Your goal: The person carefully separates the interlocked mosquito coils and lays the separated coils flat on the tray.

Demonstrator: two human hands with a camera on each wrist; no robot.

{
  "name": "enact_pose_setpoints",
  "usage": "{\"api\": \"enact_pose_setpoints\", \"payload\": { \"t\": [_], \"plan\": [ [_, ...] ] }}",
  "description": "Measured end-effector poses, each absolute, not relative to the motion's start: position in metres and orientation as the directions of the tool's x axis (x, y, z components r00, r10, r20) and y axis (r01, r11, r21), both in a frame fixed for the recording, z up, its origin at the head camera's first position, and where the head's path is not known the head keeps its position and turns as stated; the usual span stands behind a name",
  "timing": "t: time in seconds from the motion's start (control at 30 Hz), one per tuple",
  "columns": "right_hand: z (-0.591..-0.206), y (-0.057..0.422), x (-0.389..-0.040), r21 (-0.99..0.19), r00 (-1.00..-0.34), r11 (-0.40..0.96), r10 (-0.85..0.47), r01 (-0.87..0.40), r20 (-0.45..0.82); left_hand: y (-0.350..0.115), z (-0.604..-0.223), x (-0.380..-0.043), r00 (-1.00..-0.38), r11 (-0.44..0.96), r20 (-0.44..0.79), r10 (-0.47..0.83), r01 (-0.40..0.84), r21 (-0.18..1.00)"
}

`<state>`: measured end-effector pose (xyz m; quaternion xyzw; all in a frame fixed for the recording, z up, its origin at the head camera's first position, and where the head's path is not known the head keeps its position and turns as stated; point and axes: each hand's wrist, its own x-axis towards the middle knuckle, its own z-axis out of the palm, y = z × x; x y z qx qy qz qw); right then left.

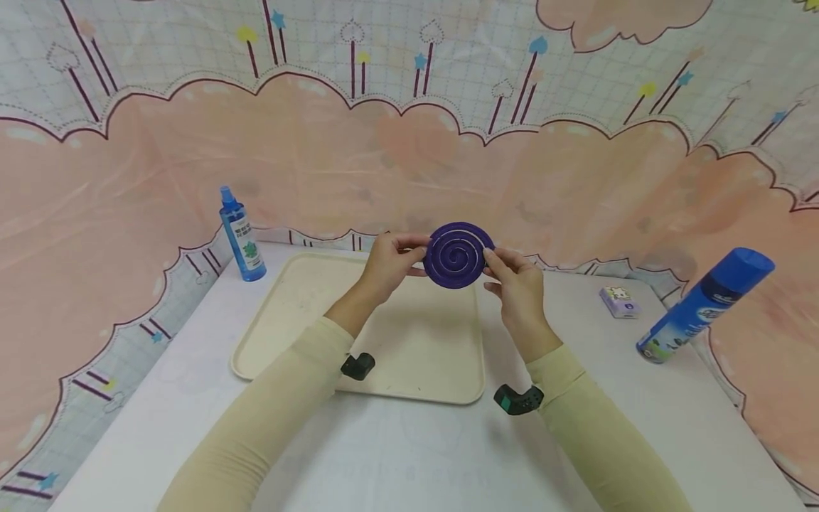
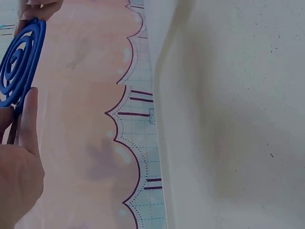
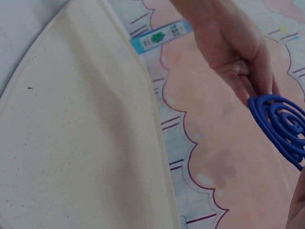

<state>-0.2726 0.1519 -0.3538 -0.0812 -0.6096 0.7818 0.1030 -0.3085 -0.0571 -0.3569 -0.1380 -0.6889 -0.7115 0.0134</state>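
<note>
I see left hand [image 1: 387, 267] and right hand [image 1: 521, 290] pinching opposite edges of the mosquito coil [image 1: 456, 256], near the tray's [image 1: 416, 348] far-right corner.

Dim wrist views, soft shadows

Purple-blue spiral coil [image 1: 456, 257] — flat, round, held up in midair

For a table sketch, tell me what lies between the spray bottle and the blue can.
In the head view: the tray, the left hand and the right hand holding the coil, and the small box.
</note>
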Motion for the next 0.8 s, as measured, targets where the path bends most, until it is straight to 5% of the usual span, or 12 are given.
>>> {"api": "enact_pose_setpoints", "payload": {
  "t": [0.8],
  "plan": [
    [-0.358, 0.162, -0.274, -0.977, -0.995, -0.213, 0.102, -0.018, -0.004, -0.065, -0.357, -0.311, -0.948, -0.183, 0.181, 0.263, 0.135, 0.974]
  ]
}}
